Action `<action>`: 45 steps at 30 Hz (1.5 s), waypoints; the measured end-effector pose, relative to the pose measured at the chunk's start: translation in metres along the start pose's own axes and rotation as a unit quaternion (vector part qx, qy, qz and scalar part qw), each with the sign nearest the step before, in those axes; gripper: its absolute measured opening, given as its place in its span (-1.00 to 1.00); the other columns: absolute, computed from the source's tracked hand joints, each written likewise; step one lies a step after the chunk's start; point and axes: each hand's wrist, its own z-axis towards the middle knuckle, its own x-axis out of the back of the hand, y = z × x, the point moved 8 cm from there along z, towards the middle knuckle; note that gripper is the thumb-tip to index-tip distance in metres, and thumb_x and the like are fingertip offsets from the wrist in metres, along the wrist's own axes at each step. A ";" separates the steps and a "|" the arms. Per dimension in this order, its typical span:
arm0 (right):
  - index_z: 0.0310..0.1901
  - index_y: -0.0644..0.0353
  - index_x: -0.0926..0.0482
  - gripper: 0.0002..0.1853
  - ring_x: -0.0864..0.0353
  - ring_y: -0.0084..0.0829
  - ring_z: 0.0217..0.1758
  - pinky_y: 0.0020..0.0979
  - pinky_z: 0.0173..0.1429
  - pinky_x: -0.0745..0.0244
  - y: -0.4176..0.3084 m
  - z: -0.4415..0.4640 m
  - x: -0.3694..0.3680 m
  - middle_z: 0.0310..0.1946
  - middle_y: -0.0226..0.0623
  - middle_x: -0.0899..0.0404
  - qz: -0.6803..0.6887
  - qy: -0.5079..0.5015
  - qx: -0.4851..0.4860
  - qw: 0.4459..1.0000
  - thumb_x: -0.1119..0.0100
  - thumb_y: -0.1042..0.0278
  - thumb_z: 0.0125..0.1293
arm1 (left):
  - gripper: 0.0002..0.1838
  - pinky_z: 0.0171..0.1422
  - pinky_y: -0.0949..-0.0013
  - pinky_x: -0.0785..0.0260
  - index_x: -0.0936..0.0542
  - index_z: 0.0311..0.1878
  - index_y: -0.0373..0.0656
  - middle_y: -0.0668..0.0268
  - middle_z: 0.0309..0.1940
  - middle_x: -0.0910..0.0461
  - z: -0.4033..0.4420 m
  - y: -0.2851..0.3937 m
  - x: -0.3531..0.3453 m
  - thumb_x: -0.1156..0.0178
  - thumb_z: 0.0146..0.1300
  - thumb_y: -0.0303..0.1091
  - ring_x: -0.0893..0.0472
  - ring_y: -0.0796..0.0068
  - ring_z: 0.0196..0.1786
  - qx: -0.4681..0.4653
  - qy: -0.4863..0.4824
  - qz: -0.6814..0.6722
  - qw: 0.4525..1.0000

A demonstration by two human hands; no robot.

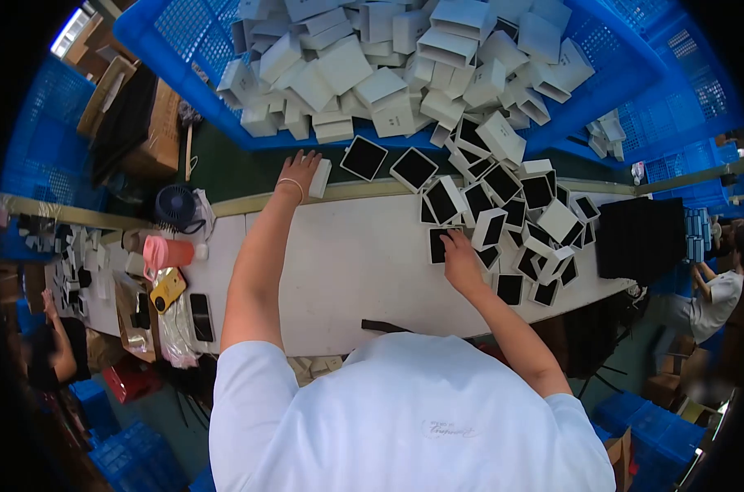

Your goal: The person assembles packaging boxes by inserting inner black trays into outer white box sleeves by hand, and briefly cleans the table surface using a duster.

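My left hand [298, 174] reaches to the table's far edge, its fingers spread over a small white box [320, 178] beside it. My right hand [462, 258] touches a white box with a black inside [439, 246] at the left side of a loose pile; whether the fingers grip it I cannot tell. Many similar open boxes [501, 182] lie jumbled to the right of that hand. Two more, one black-faced box [364, 157] and another [414, 170], lie between my hands near the far edge.
A blue crate [183, 49] of white sleeves stands beyond the table. At left are a fan [175, 207], a pink cup [168, 253], a yellow phone [168, 289] and a black phone [201, 317]. Black cloth [641, 239] lies right. Other people work at both sides.
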 end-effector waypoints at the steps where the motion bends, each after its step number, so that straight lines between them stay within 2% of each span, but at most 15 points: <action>1: -0.02 0.33 -0.46 -0.64 -0.35 -0.03 0.18 -0.19 0.27 -0.29 0.003 0.007 -0.004 0.07 0.00 -0.41 -0.040 0.018 -0.003 0.999 -0.06 0.58 0.08 | 0.01 0.45 0.09 -0.01 0.03 0.46 -0.06 0.24 0.46 0.00 0.009 -0.001 -0.002 -0.25 -0.10 -0.55 0.00 0.15 0.49 -0.005 -0.045 0.021 0.999; 5: -0.20 0.28 -0.45 -0.78 -0.45 -0.19 -0.05 -0.26 0.02 -0.41 0.012 0.031 -0.018 -0.16 -0.13 -0.46 -0.143 -0.020 -0.060 0.988 -0.06 0.52 0.07 | 0.03 0.46 0.07 0.01 0.01 0.45 -0.05 0.24 0.43 -0.04 0.023 -0.008 -0.024 -0.30 -0.14 -0.50 0.00 0.15 0.49 -0.026 -0.075 0.053 0.995; 8: -0.28 0.20 -0.43 -0.87 -0.45 -0.28 -0.17 -0.32 -0.16 -0.40 0.011 0.032 -0.022 -0.28 -0.22 -0.42 -0.211 0.017 -0.033 0.977 -0.04 0.46 0.10 | 0.08 0.45 0.05 0.01 -0.02 0.44 -0.05 0.16 0.34 -0.16 0.013 -0.009 -0.028 -0.38 -0.22 -0.43 -0.09 0.16 0.44 -0.063 0.002 0.042 0.997; 11: -0.30 0.18 -0.47 -0.87 -0.43 -0.27 -0.15 -0.27 -0.12 -0.35 0.001 0.022 -0.017 -0.31 -0.25 -0.42 -0.193 0.004 0.019 0.981 -0.06 0.41 0.09 | 0.04 0.44 0.07 -0.02 -0.08 0.41 -0.05 0.07 0.18 -0.23 -0.038 0.010 0.015 -0.37 -0.24 -0.40 -0.21 0.08 0.33 -0.030 0.038 -0.145 0.988; 13: -0.34 0.16 -0.50 -0.90 -0.41 -0.24 -0.12 -0.18 -0.03 -0.30 0.000 0.012 -0.023 -0.31 -0.25 -0.43 -0.152 -0.023 0.052 0.987 -0.06 0.38 0.09 | 0.10 0.41 0.11 -0.07 -0.07 0.39 -0.07 0.03 0.14 -0.18 -0.081 0.024 0.029 -0.40 -0.34 -0.39 -0.22 0.01 0.25 -0.046 0.133 -0.464 0.874; 18: -0.35 0.15 -0.48 -0.93 -0.50 -0.21 -0.13 -0.18 0.03 -0.33 -0.004 0.002 -0.018 -0.28 -0.19 -0.52 -0.124 -0.068 0.057 0.988 -0.09 0.41 0.10 | 0.15 0.39 0.14 -0.10 -0.03 0.40 -0.10 0.01 0.18 -0.07 -0.170 0.100 0.050 -0.42 -0.36 -0.40 -0.13 -0.02 0.28 -0.065 0.130 -0.547 0.824; 20: -0.37 0.17 -0.44 -0.93 -0.54 -0.17 -0.16 -0.24 -0.06 -0.41 -0.006 -0.004 0.006 -0.30 -0.17 -0.54 0.165 -0.173 -0.112 0.965 -0.09 0.48 0.08 | 0.12 0.38 0.14 -0.10 -0.03 0.40 -0.16 -0.01 0.19 -0.07 -0.195 0.117 0.059 -0.40 -0.34 -0.40 -0.12 -0.02 0.27 -0.027 0.177 -0.579 0.796; 22: -0.29 0.19 -0.37 -0.83 -0.52 -0.28 -0.23 -0.39 -0.20 -0.44 -0.004 -0.011 0.015 -0.28 -0.22 -0.51 0.216 -0.142 -0.115 0.959 -0.05 0.58 0.05 | 0.10 0.38 0.12 -0.09 -0.02 0.39 -0.19 -0.02 0.19 -0.07 -0.213 0.136 0.059 -0.39 -0.32 -0.40 -0.12 -0.02 0.27 -0.022 0.190 -0.570 0.799; 24: -0.16 0.19 -0.29 -0.72 -0.42 -0.49 -0.32 -0.47 -0.29 -0.38 -0.004 -0.011 0.074 -0.23 -0.30 -0.42 0.488 0.180 -0.146 0.842 0.01 0.64 0.06 | 0.08 0.38 0.11 -0.08 -0.02 0.39 -0.22 -0.03 0.20 -0.07 -0.225 0.154 0.064 -0.37 -0.29 -0.39 -0.12 -0.02 0.26 -0.024 0.209 -0.561 0.801; 26: 0.11 0.17 -0.22 -0.51 -0.29 -0.62 -0.35 -0.55 -0.22 -0.31 -0.023 -0.006 0.092 -0.16 -0.32 -0.30 0.499 0.194 -0.171 0.827 0.05 0.65 0.10 | 0.05 0.37 0.09 -0.04 -0.02 0.38 -0.25 -0.04 0.20 -0.07 -0.229 0.172 0.071 -0.33 -0.26 -0.37 -0.12 -0.04 0.23 -0.055 0.214 -0.530 0.819; 28: 0.21 0.15 -0.20 -0.44 -0.33 -0.51 -0.27 -0.50 -0.16 -0.34 -0.047 -0.006 0.105 -0.15 -0.24 -0.29 0.466 0.190 -0.205 0.839 0.06 0.64 0.11 | 0.04 0.38 0.08 -0.01 -0.03 0.37 -0.28 -0.05 0.20 -0.07 -0.232 0.187 0.081 -0.32 -0.26 -0.36 -0.12 -0.05 0.22 -0.067 0.206 -0.524 0.824; 29: 0.21 0.15 -0.25 -0.44 -0.35 -0.33 -0.15 -0.42 -0.13 -0.38 -0.058 -0.006 0.114 -0.09 -0.15 -0.27 0.338 0.227 -0.144 0.902 0.10 0.66 0.10 | 0.04 0.37 0.08 -0.02 -0.03 0.37 -0.28 -0.05 0.19 -0.07 -0.234 0.192 0.086 -0.32 -0.26 -0.37 -0.12 -0.05 0.21 -0.070 0.214 -0.524 0.821; 32: 0.15 0.14 -0.32 -0.47 -0.33 -0.19 -0.02 -0.35 -0.09 -0.39 -0.079 -0.021 0.123 -0.01 -0.09 -0.24 0.229 0.272 -0.108 0.928 0.12 0.68 0.08 | 0.03 0.35 0.08 -0.05 -0.04 0.36 -0.29 -0.06 0.17 -0.07 -0.238 0.195 0.099 -0.32 -0.26 -0.38 -0.12 -0.06 0.21 -0.076 0.241 -0.525 0.813; 39: 0.03 0.10 -0.41 -0.57 -0.48 -0.14 -0.14 -0.25 -0.11 -0.43 -0.050 -0.036 0.104 0.01 -0.12 -0.24 0.224 0.299 -0.227 0.899 0.13 0.66 0.10 | 0.01 0.30 0.10 -0.15 -0.06 0.35 -0.33 -0.08 0.16 -0.06 -0.252 0.205 0.109 -0.32 -0.25 -0.41 -0.12 -0.06 0.20 -0.091 0.266 -0.521 0.806; 45: -0.01 0.09 -0.46 -0.58 -0.49 -0.14 -0.21 -0.26 -0.17 -0.45 -0.076 -0.042 0.141 -0.04 -0.16 -0.30 0.162 0.262 -0.165 0.937 0.07 0.67 0.07 | 0.00 0.30 0.10 -0.13 -0.11 0.36 -0.25 -0.02 0.16 -0.09 -0.255 0.205 0.110 -0.32 -0.27 -0.42 -0.13 -0.05 0.19 -0.098 0.272 -0.494 0.820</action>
